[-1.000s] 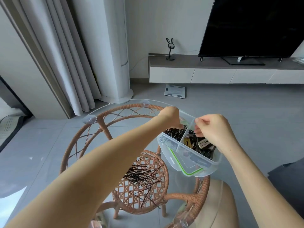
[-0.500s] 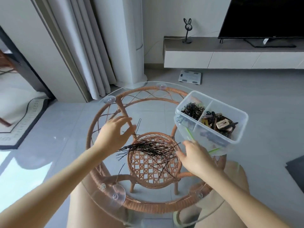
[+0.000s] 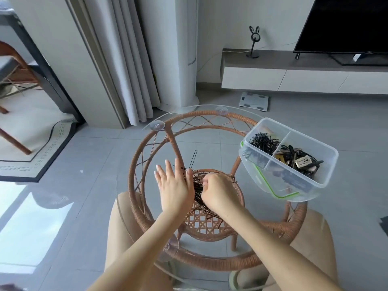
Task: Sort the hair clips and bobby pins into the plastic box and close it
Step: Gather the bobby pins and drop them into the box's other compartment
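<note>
A clear plastic box (image 3: 321, 151) stands open on the right of the round glass table (image 3: 210, 109), with its green-sealed lid (image 3: 279, 192) under it. Its left compartment holds black bobby pins (image 3: 263, 142); the right one holds hair clips (image 3: 298, 161). A loose pile of black bobby pins (image 3: 198, 191) lies mid-table. My left hand (image 3: 173, 185) presses flat against the pile's left side, fingers straight. My right hand (image 3: 219, 191) is curled on the pile from the right, gathering pins. One pin (image 3: 193, 159) sticks out beyond my fingers.
The glass top rests on a rattan frame (image 3: 136, 164) with suction cups (image 3: 157, 125). My knees (image 3: 123, 223) are under the near edge. A bathroom scale (image 3: 254, 101) lies on the floor beyond, near a TV cabinet (image 3: 304, 78). Curtains (image 3: 130, 59) hang at the left.
Both hands left the box and came together on the loose pin pile, pushing it into a tighter bunch. The camera tilted down and left.
</note>
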{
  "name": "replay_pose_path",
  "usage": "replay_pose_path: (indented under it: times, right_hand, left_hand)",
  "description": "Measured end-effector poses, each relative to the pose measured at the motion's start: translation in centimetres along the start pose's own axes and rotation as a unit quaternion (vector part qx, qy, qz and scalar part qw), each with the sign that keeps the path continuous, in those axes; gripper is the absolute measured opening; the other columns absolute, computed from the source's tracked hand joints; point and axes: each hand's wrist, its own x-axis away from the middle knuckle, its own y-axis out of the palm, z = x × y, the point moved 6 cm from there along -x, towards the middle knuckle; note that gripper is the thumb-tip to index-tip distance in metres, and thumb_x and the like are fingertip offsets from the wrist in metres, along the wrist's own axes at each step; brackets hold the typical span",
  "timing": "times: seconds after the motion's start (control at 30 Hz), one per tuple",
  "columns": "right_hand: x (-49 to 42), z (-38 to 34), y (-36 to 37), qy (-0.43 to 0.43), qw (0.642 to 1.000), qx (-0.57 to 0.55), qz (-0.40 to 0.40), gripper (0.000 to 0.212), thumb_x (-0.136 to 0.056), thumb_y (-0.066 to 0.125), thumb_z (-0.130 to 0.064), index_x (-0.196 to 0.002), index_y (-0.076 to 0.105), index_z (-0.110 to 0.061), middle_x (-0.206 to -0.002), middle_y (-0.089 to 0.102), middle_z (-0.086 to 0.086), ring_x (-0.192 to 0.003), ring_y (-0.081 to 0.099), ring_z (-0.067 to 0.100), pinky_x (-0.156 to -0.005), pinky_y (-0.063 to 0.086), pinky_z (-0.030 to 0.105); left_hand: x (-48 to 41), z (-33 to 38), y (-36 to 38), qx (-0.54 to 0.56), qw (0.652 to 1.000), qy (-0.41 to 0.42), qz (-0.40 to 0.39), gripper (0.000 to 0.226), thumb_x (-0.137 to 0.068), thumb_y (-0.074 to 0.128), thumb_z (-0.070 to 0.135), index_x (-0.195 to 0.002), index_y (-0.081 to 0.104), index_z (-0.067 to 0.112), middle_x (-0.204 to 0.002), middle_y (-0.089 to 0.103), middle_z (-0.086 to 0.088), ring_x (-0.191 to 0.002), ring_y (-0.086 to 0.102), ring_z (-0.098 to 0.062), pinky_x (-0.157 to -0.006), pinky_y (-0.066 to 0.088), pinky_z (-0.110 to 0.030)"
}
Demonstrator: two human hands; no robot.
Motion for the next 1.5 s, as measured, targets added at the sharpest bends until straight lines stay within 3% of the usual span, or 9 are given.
replay_pose_path:
  times: [0.13, 0.37, 0.63, 0.77, 0.93, 1.17, 1.3, 1.4, 1.5]
  right_hand:
    - [-3.9, 0.0, -2.3, -0.008, 0.995, -0.021, 0.093, 0.030, -0.090, 0.046, -0.008, -0.116, 0.060, -0.011, -0.117, 0.064, 0.005, -0.108, 0.057, 0.021, -0.086, 0.038, 0.029]
    - [-8.7, -1.1, 2.8, -0.119, 0.989, -0.037, -0.078, 0.049, -0.096, 0.030, -0.003, -0.142, 0.031, -0.020, -0.154, 0.024, 0.002, -0.143, 0.016, 0.026, -0.115, 0.017, 0.037]
    - [-0.1, 1.5, 2.1, -0.229, 0.965, -0.105, -0.070, 0.042, -0.093, 0.037, -0.006, -0.132, 0.047, -0.019, -0.130, 0.058, 0.005, -0.119, 0.054, 0.017, -0.101, 0.043, 0.028]
    - [0.9, 5.5, -0.6, -0.137, 0.967, -0.212, 0.025, 0.038, -0.096, 0.040, -0.008, -0.132, 0.047, -0.014, -0.133, 0.055, -0.001, -0.122, 0.047, 0.003, -0.101, 0.032, 0.012]
    - [1.4, 7.8, 0.4, -0.039, 0.966, -0.234, 0.107, 0.030, -0.097, 0.040, -0.014, -0.123, 0.054, -0.013, -0.124, 0.060, 0.000, -0.113, 0.052, 0.008, -0.095, 0.037, 0.020]
    - [2.4, 3.5, 1.6, 0.039, 0.880, -0.423, 0.211, 0.026, -0.095, 0.039, -0.008, -0.092, 0.063, -0.017, -0.091, 0.069, -0.002, -0.086, 0.061, 0.002, -0.071, 0.041, 0.003]
    - [1.8, 4.4, 1.1, 0.075, 0.807, -0.537, 0.234, 0.023, -0.090, 0.041, -0.017, -0.080, 0.061, -0.018, -0.085, 0.066, 0.006, -0.088, 0.060, 0.023, -0.084, 0.047, 0.030]
    - [2.4, 5.8, -0.5, 0.034, 0.852, -0.501, 0.148, 0.014, -0.093, 0.049, -0.019, -0.096, 0.062, -0.019, -0.101, 0.065, -0.002, -0.102, 0.059, 0.013, -0.091, 0.046, 0.023]
    - [3.2, 6.4, -1.2, -0.050, 0.959, -0.274, -0.053, 0.058, -0.079, 0.064, -0.042, -0.132, 0.042, -0.030, -0.139, 0.039, -0.014, -0.127, 0.034, -0.002, -0.102, 0.029, 0.018]
  left_hand:
    - [-1.5, 0.7, -0.2, 0.079, 0.997, 0.020, 0.017, 0.054, -0.098, 0.017, 0.037, -0.145, 0.020, 0.009, -0.156, 0.015, -0.014, -0.146, 0.003, -0.025, -0.118, -0.005, -0.038]
    - [-1.2, 0.4, -1.2, 0.210, 0.977, 0.007, 0.034, 0.048, -0.100, 0.021, 0.028, -0.144, 0.026, 0.009, -0.153, 0.027, -0.008, -0.144, 0.018, -0.017, -0.119, 0.012, -0.033]
    - [-2.1, 1.5, -0.5, 0.162, 0.983, 0.087, -0.028, 0.046, -0.100, 0.021, 0.028, -0.138, 0.039, 0.009, -0.148, 0.038, -0.007, -0.141, 0.025, -0.016, -0.116, 0.010, -0.025]
    - [-0.9, 2.0, -0.7, 0.182, 0.973, 0.121, -0.076, 0.045, -0.100, 0.023, 0.030, -0.134, 0.046, 0.012, -0.144, 0.044, -0.006, -0.139, 0.031, -0.015, -0.115, 0.020, -0.027]
    - [0.3, 2.4, -0.1, 0.190, 0.968, 0.143, -0.085, 0.045, -0.099, 0.024, 0.034, -0.125, 0.057, 0.017, -0.137, 0.052, -0.005, -0.133, 0.042, -0.017, -0.109, 0.032, -0.027]
    - [1.2, 2.5, -0.1, 0.354, 0.930, 0.080, -0.061, 0.051, -0.096, 0.026, 0.041, -0.101, 0.069, 0.015, -0.098, 0.072, 0.001, -0.096, 0.066, -0.012, -0.092, 0.049, -0.031]
    - [0.6, 1.7, -1.0, 0.482, 0.872, 0.004, -0.080, 0.043, -0.099, 0.030, 0.029, -0.108, 0.064, 0.005, -0.106, 0.069, -0.008, -0.103, 0.064, -0.018, -0.098, 0.048, -0.033]
    - [0.2, 0.8, -3.2, 0.405, 0.908, 0.039, -0.095, 0.037, -0.095, 0.041, 0.033, -0.117, 0.060, 0.010, -0.122, 0.062, -0.006, -0.114, 0.057, -0.017, -0.091, 0.042, -0.016]
    - [0.5, 0.1, -4.6, 0.114, 0.969, 0.149, -0.159, 0.066, -0.073, 0.047, 0.064, -0.129, 0.049, 0.030, -0.140, 0.045, 0.004, -0.128, 0.039, -0.015, -0.105, 0.031, -0.034]
